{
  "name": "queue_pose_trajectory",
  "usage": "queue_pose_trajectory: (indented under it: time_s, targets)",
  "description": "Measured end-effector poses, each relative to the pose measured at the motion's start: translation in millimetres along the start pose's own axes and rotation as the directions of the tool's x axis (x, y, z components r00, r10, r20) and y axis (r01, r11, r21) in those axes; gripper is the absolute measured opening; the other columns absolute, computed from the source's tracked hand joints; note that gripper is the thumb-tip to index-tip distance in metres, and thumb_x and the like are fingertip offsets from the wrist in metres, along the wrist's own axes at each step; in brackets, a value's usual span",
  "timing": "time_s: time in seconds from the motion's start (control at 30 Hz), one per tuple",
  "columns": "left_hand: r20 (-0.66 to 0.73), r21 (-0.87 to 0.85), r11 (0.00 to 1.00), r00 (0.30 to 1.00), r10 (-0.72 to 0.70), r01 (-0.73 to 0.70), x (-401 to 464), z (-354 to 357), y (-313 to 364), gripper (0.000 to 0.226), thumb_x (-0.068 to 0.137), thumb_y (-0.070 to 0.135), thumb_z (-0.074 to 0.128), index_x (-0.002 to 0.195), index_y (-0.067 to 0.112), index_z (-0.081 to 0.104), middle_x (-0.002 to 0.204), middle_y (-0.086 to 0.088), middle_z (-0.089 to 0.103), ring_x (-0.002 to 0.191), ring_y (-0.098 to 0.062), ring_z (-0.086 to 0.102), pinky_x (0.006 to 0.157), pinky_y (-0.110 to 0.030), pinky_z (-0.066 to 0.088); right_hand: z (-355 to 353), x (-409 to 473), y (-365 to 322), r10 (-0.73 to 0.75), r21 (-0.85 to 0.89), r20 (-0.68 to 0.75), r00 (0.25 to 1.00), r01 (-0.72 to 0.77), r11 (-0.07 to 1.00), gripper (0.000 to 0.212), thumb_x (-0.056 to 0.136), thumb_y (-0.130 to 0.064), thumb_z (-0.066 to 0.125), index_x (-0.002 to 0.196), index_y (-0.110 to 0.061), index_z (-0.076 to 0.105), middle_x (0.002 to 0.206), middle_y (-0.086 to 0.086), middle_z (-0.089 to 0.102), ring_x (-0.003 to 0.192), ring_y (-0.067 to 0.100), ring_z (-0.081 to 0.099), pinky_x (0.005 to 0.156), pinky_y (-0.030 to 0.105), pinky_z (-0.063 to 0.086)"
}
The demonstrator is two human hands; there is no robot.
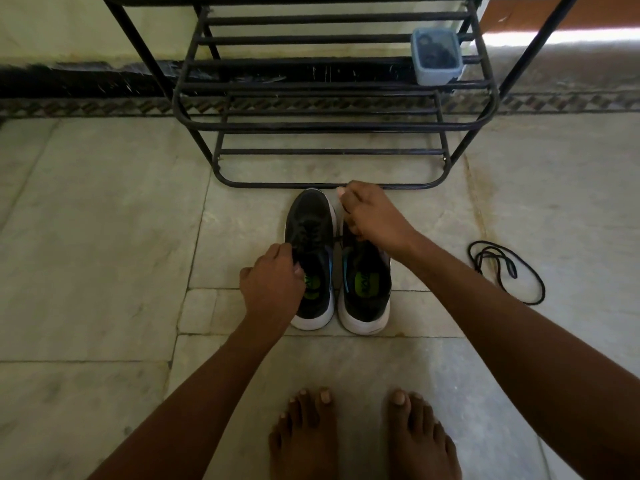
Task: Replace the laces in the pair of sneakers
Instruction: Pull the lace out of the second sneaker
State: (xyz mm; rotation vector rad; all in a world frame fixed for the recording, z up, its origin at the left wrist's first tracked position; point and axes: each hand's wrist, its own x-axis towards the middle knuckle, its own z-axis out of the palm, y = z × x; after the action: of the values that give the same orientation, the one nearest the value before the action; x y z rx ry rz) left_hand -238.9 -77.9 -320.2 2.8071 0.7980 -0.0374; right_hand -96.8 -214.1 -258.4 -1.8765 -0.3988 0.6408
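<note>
Head view: pair side by side on floor before shoe rack (332,109). Left hand (273,284) curled at left sneaker (311,258) collar. Right hand (372,216) pinches lace over right sneaker (367,292). Loose lace (505,268) limp, light; likely easiest taken by stiff tip.

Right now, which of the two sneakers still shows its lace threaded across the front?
The left sneaker: black lacing crosses its eyelets beyond the left hand. The right sneaker has its front hidden under the right hand, so its lacing cannot be judged.
</note>
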Motion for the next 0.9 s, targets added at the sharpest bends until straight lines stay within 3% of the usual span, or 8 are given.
queue_pose_trajectory:
  time_s: [0.1,0.17,0.27,0.37,0.53,0.63,0.73,0.9]
  targets:
    - [0.001,0.002,1.0,1.0,0.006,-0.006,-1,-1,1,0.022,0.099,0.03,0.053,0.118,0.02,0.059,0.108,0.0,0.062,0.093,-0.023,0.065,0.08,-0.037,0.044,-5,4,-8,-0.175,-0.438,0.282,0.943,0.289,0.851,0.034,0.088,-0.032,0.076,0.107,-0.019,0.05,0.081,-0.009,0.056,0.065,-0.004,0.055,0.057,0.012,0.045]
    - [-0.005,-0.007,1.0,1.0,0.008,-0.008,0,0,1,0.021,0.099,0.03,0.053,0.117,0.02,0.059,0.108,-0.001,0.062,0.093,-0.023,0.065,0.08,-0.037,0.044,-3,7,-10,-0.107,-0.632,0.456,0.883,0.406,0.66,0.038,0.085,-0.026,0.077,0.115,-0.022,0.053,0.094,-0.002,0.062,0.081,0.008,0.061,0.07,0.025,0.054]
    - [-0.005,-0.015,1.0,1.0,0.016,-0.016,1,0,1,0.023,0.1,0.031,0.052,0.119,0.02,0.058,0.109,0.0,0.062,0.092,-0.023,0.065,0.08,-0.037,0.045,2,8,-12,-0.042,-0.775,0.458,0.888,0.422,0.471,0.008,0.092,-0.023,0.07,0.091,-0.018,0.064,0.094,0.004,0.061,0.089,0.022,0.063,0.084,0.04,0.056]
    - [-0.009,-0.023,0.999,1.0,0.027,-0.027,1,1,0,0.022,0.099,0.029,0.052,0.117,0.019,0.059,0.108,-0.001,0.062,0.091,-0.023,0.065,0.078,-0.037,0.046,1,2,-6,-0.244,-0.681,0.343,0.907,0.419,0.601,0.018,0.092,-0.024,0.068,0.081,-0.01,0.07,0.091,0.002,0.054,0.085,0.017,0.055,0.074,0.033,0.048]
    - [-0.044,-0.042,0.998,0.998,0.045,-0.047,3,2,-3,0.02,0.094,0.026,0.057,0.111,0.015,0.062,0.101,-0.005,0.065,0.086,-0.027,0.065,0.072,-0.036,0.043,-24,-15,4,-0.277,-0.394,-0.258,0.925,0.162,0.905,0.02,0.094,-0.021,0.066,0.081,-0.005,0.068,0.096,0.011,0.054,0.087,0.017,0.052,0.078,0.028,0.045]
    - [-0.027,-0.215,0.976,1.0,0.016,-0.022,6,-5,-6,0.036,0.087,0.029,0.069,0.12,0.019,0.064,0.108,-0.002,0.066,0.097,-0.024,0.064,0.081,-0.041,0.052,-33,-18,16,-0.157,-0.55,-0.219,0.963,0.012,0.835,0.015,0.088,-0.034,0.072,0.091,-0.019,0.073,0.107,0.004,0.056,0.106,0.02,0.054,0.093,0.049,0.047]
    - [-0.072,-0.499,0.851,0.987,0.143,-0.16,15,-14,-13,0.04,0.084,0.015,0.077,0.122,0.016,0.069,0.109,-0.002,0.065,0.099,-0.016,0.062,0.084,-0.036,0.056,-19,-31,22,-0.043,-0.739,-0.135,0.99,-0.072,0.669,0.042,0.084,-0.039,0.076,0.122,-0.025,0.067,0.129,0.001,0.046,0.127,0.024,0.041,0.106,0.054,0.033]
    - [-0.021,-0.446,0.817,0.917,0.398,-0.365,41,-28,-13,0.027,0.092,0.003,0.063,0.113,0.014,0.076,0.106,-0.004,0.069,0.091,-0.018,0.066,0.086,-0.033,0.056,7,-42,20,-0.198,-0.759,0.037,0.98,0.156,0.632,0.02,0.093,-0.028,0.06,0.099,-0.013,0.074,0.104,0.007,0.059,0.099,0.026,0.057,0.091,0.044,0.049]
